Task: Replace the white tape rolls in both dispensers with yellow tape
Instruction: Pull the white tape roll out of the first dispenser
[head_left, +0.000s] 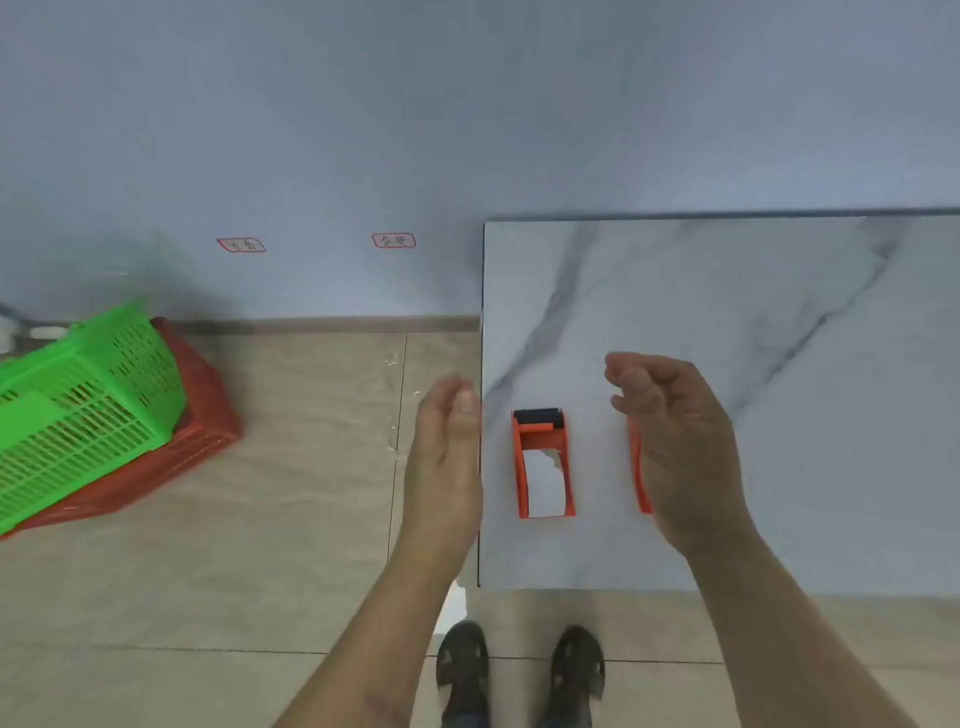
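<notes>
item: two orange dispensers on marble-pattern table (727, 312), near front-left corner, side by side, apart.
left dispenser (543, 462): upright, black roller end away from person, white tape showing in body, torn edge visible.
right dispenser (638, 467): mostly hidden behind right hand (675, 441); only orange edge seen.
hands: left hand (447, 457) fingers straight, empty, just off table edge; right hand loosely curled, grasping nothing, raised in front of right dispenser, likely poised to reach.
yellow tape: not visible.
floor: green basket (78, 405) stacked on red basket (208, 410), well apart.
</notes>
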